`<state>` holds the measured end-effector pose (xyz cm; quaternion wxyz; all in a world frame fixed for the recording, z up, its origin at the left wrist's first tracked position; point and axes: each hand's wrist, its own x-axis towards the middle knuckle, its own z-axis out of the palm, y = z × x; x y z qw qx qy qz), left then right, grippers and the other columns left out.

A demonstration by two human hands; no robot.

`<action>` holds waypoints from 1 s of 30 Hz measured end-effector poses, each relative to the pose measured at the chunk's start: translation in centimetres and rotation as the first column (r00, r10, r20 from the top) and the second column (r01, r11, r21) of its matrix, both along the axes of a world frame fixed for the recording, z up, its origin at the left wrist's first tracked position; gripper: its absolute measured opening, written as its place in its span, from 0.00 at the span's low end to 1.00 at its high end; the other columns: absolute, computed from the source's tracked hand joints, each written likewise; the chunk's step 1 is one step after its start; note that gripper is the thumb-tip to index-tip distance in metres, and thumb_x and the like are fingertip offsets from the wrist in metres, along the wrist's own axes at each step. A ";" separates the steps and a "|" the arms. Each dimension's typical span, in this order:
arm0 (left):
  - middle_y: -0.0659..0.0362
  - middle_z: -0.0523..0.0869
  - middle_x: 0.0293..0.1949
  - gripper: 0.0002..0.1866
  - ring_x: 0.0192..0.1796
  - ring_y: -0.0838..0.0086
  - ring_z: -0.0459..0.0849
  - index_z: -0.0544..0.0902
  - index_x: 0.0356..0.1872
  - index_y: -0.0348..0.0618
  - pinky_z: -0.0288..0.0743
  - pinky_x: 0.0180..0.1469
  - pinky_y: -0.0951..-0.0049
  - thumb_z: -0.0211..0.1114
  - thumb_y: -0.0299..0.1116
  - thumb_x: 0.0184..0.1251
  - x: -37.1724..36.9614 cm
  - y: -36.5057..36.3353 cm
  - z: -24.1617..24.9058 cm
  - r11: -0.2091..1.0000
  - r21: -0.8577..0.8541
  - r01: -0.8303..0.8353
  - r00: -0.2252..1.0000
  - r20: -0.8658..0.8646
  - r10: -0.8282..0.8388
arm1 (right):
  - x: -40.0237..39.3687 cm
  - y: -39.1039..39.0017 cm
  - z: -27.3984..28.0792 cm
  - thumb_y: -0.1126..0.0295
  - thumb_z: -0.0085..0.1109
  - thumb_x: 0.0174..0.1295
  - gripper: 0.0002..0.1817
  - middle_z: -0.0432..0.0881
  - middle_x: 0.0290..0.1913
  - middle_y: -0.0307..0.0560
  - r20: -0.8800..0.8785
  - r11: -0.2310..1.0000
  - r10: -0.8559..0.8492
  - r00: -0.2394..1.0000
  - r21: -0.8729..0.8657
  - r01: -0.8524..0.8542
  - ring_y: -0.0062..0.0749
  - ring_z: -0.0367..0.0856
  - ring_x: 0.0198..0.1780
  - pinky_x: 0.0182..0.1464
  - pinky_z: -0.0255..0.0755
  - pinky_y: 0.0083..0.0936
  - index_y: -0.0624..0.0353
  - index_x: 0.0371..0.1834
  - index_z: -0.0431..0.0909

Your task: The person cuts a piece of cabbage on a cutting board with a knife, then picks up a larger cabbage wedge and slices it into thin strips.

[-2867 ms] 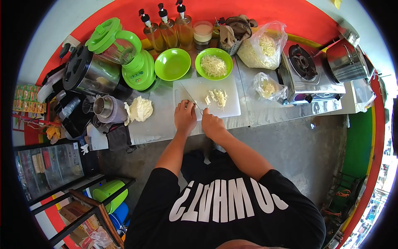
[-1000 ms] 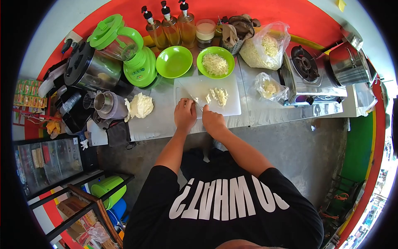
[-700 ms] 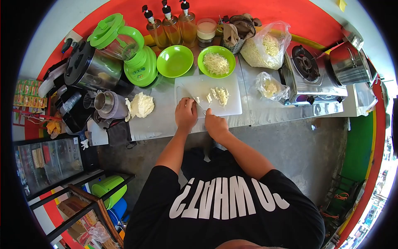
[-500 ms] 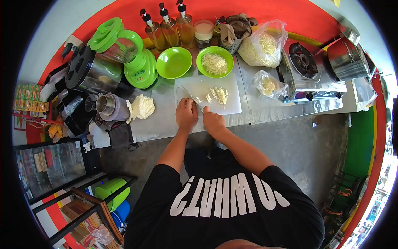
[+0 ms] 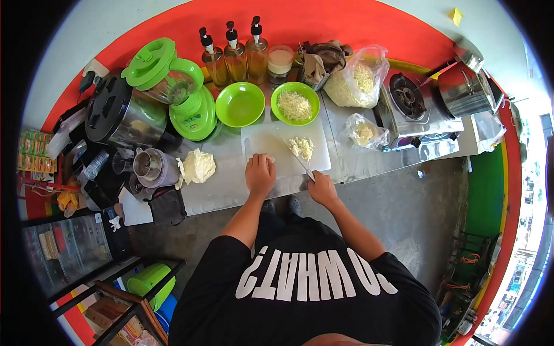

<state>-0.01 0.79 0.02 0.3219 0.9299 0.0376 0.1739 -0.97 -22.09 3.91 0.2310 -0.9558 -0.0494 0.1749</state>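
My right hand grips the handle of a kitchen knife, its blade slanting up and left across the white cutting board. The blade lies along the left side of a small heap of pale shredded cabbage. On the board's left front edge rests my left hand, fingers curled and pressed together; a tiny pale bit shows at its fingertips, too small to name. Behind the board, a green bowl holds more pale shreds. A chunk of cabbage lies on the counter to the left.
Another green bowl stands beside the filled one. A green blender and pump bottles are at the back left. On the right are a bag of shreds, a smaller bag, a gas stove and a pot.
My right hand and the knife have moved right, away from my left hand. The small cut pieces that lay left of the heap are now against it. The view has shifted slightly.
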 end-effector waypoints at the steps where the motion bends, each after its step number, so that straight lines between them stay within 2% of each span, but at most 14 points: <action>1: 0.57 0.81 0.42 0.05 0.45 0.56 0.80 0.77 0.41 0.47 0.75 0.49 0.54 0.62 0.30 0.67 0.0 0.1 0.0 1.000 -0.027 0.003 1.000 0.014 -0.003 | -0.1 0.1 0.0 0.65 0.57 0.68 0.14 0.85 0.39 0.72 -0.014 0.995 -0.047 0.999 0.083 0.048 0.72 0.83 0.47 0.52 0.74 0.60 0.66 0.47 0.78; 2: 0.57 0.81 0.42 0.05 0.45 0.55 0.80 0.78 0.42 0.47 0.75 0.50 0.54 0.62 0.30 0.66 -0.1 0.2 -0.1 0.999 -0.052 0.009 1.000 0.027 -0.007 | -0.3 0.2 -0.1 0.66 0.57 0.67 0.14 0.85 0.39 0.72 -0.032 0.981 -0.095 0.995 0.165 0.099 0.72 0.82 0.48 0.52 0.74 0.60 0.67 0.48 0.78; 3: 0.57 0.81 0.42 0.05 0.45 0.55 0.80 0.78 0.42 0.47 0.75 0.50 0.54 0.62 0.30 0.66 -0.2 0.3 -0.1 0.998 -0.055 0.016 1.000 0.025 -0.015 | -0.4 0.6 0.4 0.66 0.57 0.67 0.14 0.85 0.39 0.72 -0.034 0.981 -0.102 0.994 0.162 0.107 0.72 0.82 0.48 0.52 0.74 0.60 0.67 0.48 0.78; 5: 0.58 0.83 0.42 0.08 0.46 0.56 0.81 0.79 0.42 0.46 0.75 0.49 0.55 0.64 0.29 0.62 -0.2 0.6 -0.2 0.996 -0.073 0.058 0.998 0.035 -0.056 | -0.6 1.3 1.4 0.59 0.55 0.72 0.19 0.85 0.43 0.75 -0.072 0.972 -0.081 0.994 0.216 0.095 0.73 0.82 0.49 0.53 0.73 0.61 0.66 0.54 0.76; 9: 0.59 0.82 0.42 0.10 0.46 0.57 0.80 0.79 0.43 0.48 0.73 0.50 0.56 0.64 0.32 0.61 -0.2 0.4 0.1 0.996 -0.029 0.081 0.997 0.019 -0.081 | -1.6 2.1 1.4 0.54 0.53 0.77 0.22 0.85 0.43 0.73 -0.095 0.969 -0.091 0.991 0.222 0.110 0.73 0.82 0.49 0.52 0.72 0.61 0.64 0.56 0.75; 11: 0.60 0.82 0.42 0.10 0.46 0.59 0.80 0.80 0.42 0.49 0.72 0.49 0.58 0.65 0.34 0.60 -0.2 0.4 0.1 0.997 -0.011 0.082 0.996 0.036 -0.081 | -2.0 1.9 0.6 0.51 0.50 0.79 0.23 0.85 0.43 0.72 -0.045 0.960 -0.107 0.993 0.256 0.115 0.74 0.81 0.49 0.52 0.71 0.62 0.62 0.57 0.75; 14: 0.61 0.82 0.40 0.09 0.46 0.60 0.80 0.80 0.41 0.50 0.72 0.49 0.59 0.66 0.35 0.59 -0.3 0.5 0.0 0.994 -0.028 0.101 0.994 0.031 -0.100 | -2.0 1.7 0.1 0.53 0.50 0.79 0.21 0.85 0.43 0.73 -0.074 0.957 -0.211 0.975 0.186 0.221 0.75 0.80 0.49 0.52 0.70 0.64 0.61 0.56 0.74; 15: 0.61 0.82 0.40 0.09 0.46 0.60 0.80 0.80 0.41 0.50 0.72 0.49 0.59 0.66 0.35 0.59 -0.4 0.6 0.0 0.994 -0.028 0.102 0.994 0.030 -0.101 | -2.1 1.8 0.1 0.53 0.49 0.79 0.21 0.85 0.41 0.73 -0.034 0.951 -0.231 0.972 0.202 0.233 0.76 0.80 0.48 0.50 0.70 0.64 0.62 0.54 0.74; 19: 0.62 0.83 0.38 0.10 0.45 0.61 0.81 0.81 0.40 0.49 0.72 0.48 0.59 0.68 0.33 0.58 -0.2 0.7 -0.1 0.994 -0.024 0.108 0.993 0.041 -0.107 | -2.7 2.1 0.3 0.53 0.49 0.79 0.21 0.85 0.39 0.73 0.012 0.952 -0.224 0.975 0.219 0.216 0.76 0.81 0.45 0.48 0.71 0.63 0.63 0.51 0.75; 22: 0.62 0.83 0.38 0.10 0.45 0.61 0.81 0.81 0.40 0.49 0.72 0.47 0.59 0.68 0.33 0.58 -0.1 0.8 -0.2 0.993 -0.031 0.114 0.992 0.058 -0.112 | -2.9 2.3 0.0 0.53 0.50 0.79 0.21 0.84 0.37 0.74 0.081 0.977 -0.140 0.987 0.171 0.124 0.76 0.81 0.43 0.47 0.72 0.63 0.64 0.49 0.76; 24: 0.62 0.83 0.38 0.09 0.45 0.61 0.81 0.80 0.40 0.49 0.72 0.47 0.59 0.68 0.33 0.58 -0.5 0.7 -0.4 0.993 -0.037 0.112 0.992 0.063 -0.109 | -3.0 2.1 -0.1 0.53 0.51 0.78 0.21 0.84 0.36 0.74 0.073 0.983 -0.182 0.981 0.043 0.179 0.75 0.82 0.44 0.47 0.73 0.63 0.64 0.47 0.76; 25: 0.62 0.83 0.38 0.09 0.44 0.61 0.81 0.81 0.40 0.49 0.72 0.47 0.59 0.68 0.33 0.58 -0.6 0.8 -0.3 0.992 -0.034 0.118 0.991 0.069 -0.115 | -2.9 2.0 -0.1 0.53 0.51 0.78 0.21 0.84 0.36 0.74 0.078 0.984 -0.175 0.981 0.041 0.173 0.75 0.82 0.44 0.47 0.73 0.63 0.64 0.47 0.76; 27: 0.62 0.83 0.38 0.09 0.44 0.61 0.81 0.81 0.40 0.49 0.72 0.47 0.60 0.68 0.32 0.58 -0.2 1.0 -0.2 0.992 -0.026 0.122 0.989 0.086 -0.120 | -2.6 2.1 0.4 0.52 0.51 0.78 0.22 0.85 0.35 0.73 0.082 0.961 -0.277 0.958 0.041 0.274 0.75 0.83 0.43 0.47 0.75 0.63 0.64 0.47 0.77; 30: 0.62 0.83 0.39 0.09 0.45 0.61 0.81 0.82 0.40 0.49 0.73 0.47 0.60 0.67 0.32 0.58 -0.1 0.5 -0.1 0.992 -0.027 0.120 0.988 0.097 -0.117 | -2.8 2.7 1.3 0.51 0.50 0.78 0.23 0.86 0.35 0.71 0.112 0.977 -0.196 0.974 0.102 0.185 0.74 0.84 0.42 0.47 0.76 0.62 0.63 0.47 0.78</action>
